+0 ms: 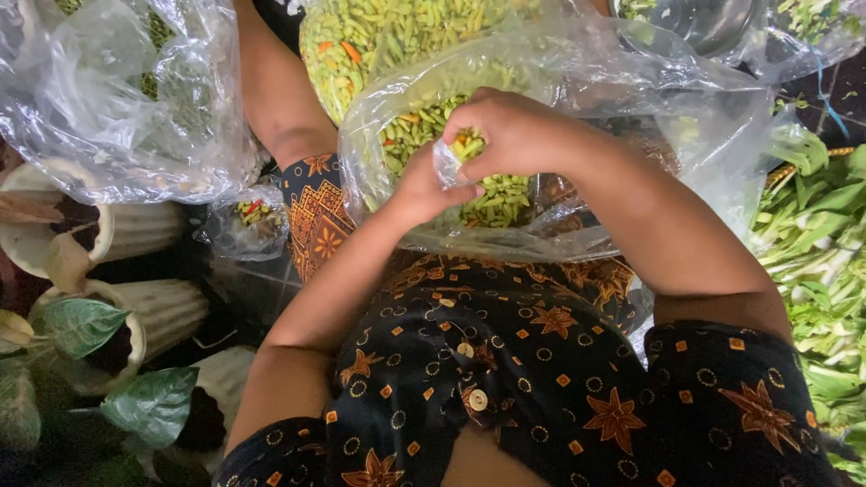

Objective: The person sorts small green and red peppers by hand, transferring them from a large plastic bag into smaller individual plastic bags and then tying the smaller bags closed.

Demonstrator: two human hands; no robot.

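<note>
Plainly, both hands met over a big clear bag [577,135] of green chillies [505,194] that lay on the person's lap, against a dark patterned dress [505,361]. The right hand [519,135] curled down from above, its fingers bent and pressed close around a small plastic pouch [448,164] stuffed with chillies, some of them showing green and orange between the knuckles. The left hand [424,189] came up from below, thumb and fingers pinching the thin film of that pouch near its open edge; neither hand was spread. By the look of it, the pouch would handle light and soft, its film slippery and quick to crumple, so the gathered neck seemed the surest place to grip, with the filled belly cupped from under. The chillies themselves looked small, smooth and loose, likely to spill if the mouth sagged. Behind the bag stood another heap of chillies [388,36] in plastic, and beside it a bare arm [271,90] reached down, whose it was I could not tell. An emptier crumpled bag [117,99] lay to the left above pale ribbed pots [135,234] and broad leaves [81,325], while leafy greens [812,271] were stacked at the right.
</note>
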